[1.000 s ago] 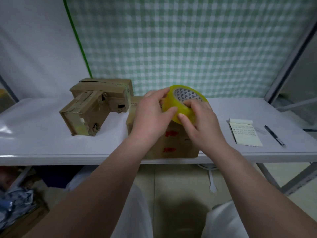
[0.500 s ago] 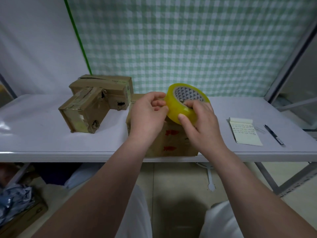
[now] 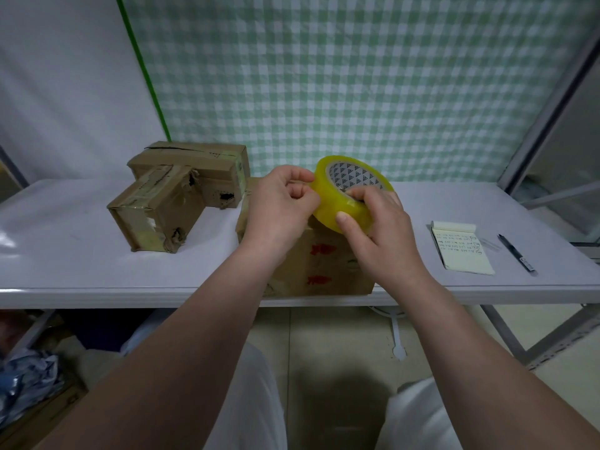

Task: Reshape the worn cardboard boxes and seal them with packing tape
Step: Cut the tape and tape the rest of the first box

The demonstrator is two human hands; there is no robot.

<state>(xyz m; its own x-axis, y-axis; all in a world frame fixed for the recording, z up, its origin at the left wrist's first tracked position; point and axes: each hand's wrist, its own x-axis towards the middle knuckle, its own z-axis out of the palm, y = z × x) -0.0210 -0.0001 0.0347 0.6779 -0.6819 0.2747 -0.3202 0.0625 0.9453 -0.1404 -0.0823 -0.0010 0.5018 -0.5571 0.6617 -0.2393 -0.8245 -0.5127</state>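
A yellow roll of packing tape (image 3: 337, 203) is held above a cardboard box with red marks (image 3: 319, 264) that stands at the table's front edge. My right hand (image 3: 380, 235) grips the roll from the right, thumb on its outer face and fingers in the core. My left hand (image 3: 279, 209) is curled against the roll's left edge, fingertips pinched on the tape there. Two worn, taped boxes sit to the left: a torn one (image 3: 156, 216) in front and a longer one (image 3: 194, 164) behind it.
A white table (image 3: 65, 254) carries everything. A notepad (image 3: 461, 248) and a black pen (image 3: 516, 253) lie at the right. A checked green cloth (image 3: 324, 76) hangs behind. Table legs and bags show below.
My left hand's fingers have curled from lying flat on the roll to pinching at its left edge. The roll has tipped slightly; the boxes have not moved.
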